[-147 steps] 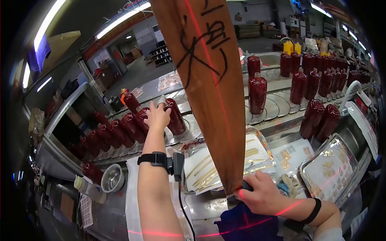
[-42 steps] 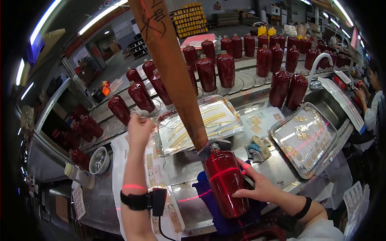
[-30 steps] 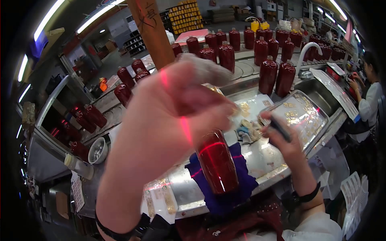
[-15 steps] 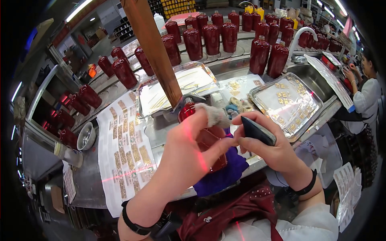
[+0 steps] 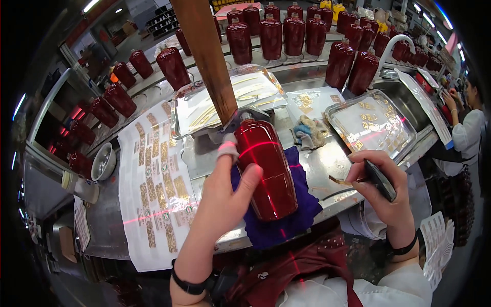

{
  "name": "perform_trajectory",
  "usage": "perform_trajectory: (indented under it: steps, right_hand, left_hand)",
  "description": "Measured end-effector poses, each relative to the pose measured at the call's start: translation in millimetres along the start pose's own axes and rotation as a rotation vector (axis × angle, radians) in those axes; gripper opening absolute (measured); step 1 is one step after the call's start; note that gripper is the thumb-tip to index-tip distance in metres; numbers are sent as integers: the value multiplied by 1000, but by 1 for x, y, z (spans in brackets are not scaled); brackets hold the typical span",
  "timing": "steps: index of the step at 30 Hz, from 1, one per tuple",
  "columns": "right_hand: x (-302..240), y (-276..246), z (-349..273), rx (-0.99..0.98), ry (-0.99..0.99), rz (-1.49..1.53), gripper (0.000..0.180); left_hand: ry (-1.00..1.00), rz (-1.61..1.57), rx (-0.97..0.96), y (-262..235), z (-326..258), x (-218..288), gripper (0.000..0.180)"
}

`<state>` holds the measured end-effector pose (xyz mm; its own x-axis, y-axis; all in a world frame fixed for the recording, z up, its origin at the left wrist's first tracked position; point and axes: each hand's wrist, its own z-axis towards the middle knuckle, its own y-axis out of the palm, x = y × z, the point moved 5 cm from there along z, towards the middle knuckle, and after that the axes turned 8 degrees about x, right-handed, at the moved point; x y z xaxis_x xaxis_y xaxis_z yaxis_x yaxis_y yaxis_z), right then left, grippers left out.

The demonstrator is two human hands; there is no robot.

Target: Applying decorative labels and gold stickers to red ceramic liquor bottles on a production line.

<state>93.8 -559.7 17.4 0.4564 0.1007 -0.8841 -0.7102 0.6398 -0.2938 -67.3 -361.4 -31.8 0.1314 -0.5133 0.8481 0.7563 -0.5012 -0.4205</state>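
A glossy dark red bottle (image 5: 271,192) lies on a purple cloth (image 5: 308,204), its neck against a grey-covered rest at the foot of a wooden post. My left hand (image 5: 225,189) holds the bottle's left side, thumb on its upper face and a pale cloth wrap (image 5: 228,148) round a finger. A thin pale line crosses the bottle's middle. To the right, apart from it, my right hand (image 5: 384,202) grips a flat black scraper (image 5: 379,180). A small gold-coloured strip (image 5: 339,180) sticks out from its fingertips; how it is held is partly hidden.
The wooden post (image 5: 207,56) rises just beyond the bottle. Sheets of gold decals (image 5: 134,204) lie at left. A clear tray (image 5: 335,134) with gold pieces and crumpled rags (image 5: 309,134) sit at right. Several red bottles (image 5: 271,38) stand behind. A co-worker (image 5: 468,123) is at far right.
My right hand has moved right, away from the bottle, with the scraper. My left hand has shifted left and down the bottle's side, uncovering its face. The head view has shifted slightly.
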Motion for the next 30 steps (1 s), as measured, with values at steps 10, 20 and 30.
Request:
perform_trajectory:
  steps: [10,20,30]
  right_hand:
    - [17,23,-4,89,436,160,33]
    - [7,24,-4,-57,78,-29,38]
    - [24,26,-4,-140,35,68,40]
  left_hand:
    - [272,728,-354,-9,-19,158,37]
    - [529,718,-362,-55,-57,147,45]
    - [570,752,-502,-73,-63,175,49]
